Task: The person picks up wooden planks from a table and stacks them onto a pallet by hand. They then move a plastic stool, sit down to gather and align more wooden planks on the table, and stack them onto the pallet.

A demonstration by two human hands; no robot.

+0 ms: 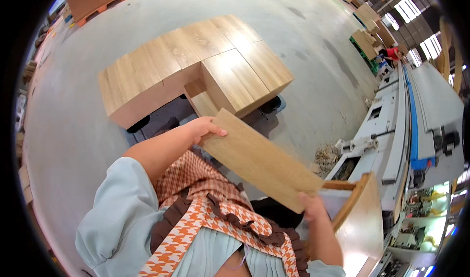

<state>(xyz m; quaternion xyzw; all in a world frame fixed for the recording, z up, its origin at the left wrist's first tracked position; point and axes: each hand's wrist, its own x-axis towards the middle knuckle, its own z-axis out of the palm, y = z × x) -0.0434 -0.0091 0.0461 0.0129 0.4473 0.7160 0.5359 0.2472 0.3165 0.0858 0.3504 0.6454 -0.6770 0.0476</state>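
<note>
A flat, rectangular wood-grain board (264,159) is held slantwise in front of my body, one end at each hand. My left hand (208,129) grips its upper left end, with the thumb lying on the face. At the lower right end, my right hand (313,206) grips the edge; its fingers are partly blurred and tucked behind the board. Just beyond my left hand, stacks of similar wood-grain boards (161,54) stand in an L shape, with a shorter block of boards (240,76) at the right and a gap between.
Under the stacks shows a dark blue pallet (171,111). A long grey machine (391,135) with a blue strip runs along the right. Close to my right arm stands a wooden-framed table (364,213). Wood shavings (325,157) lie by the machine; a person in red (391,53) is far off.
</note>
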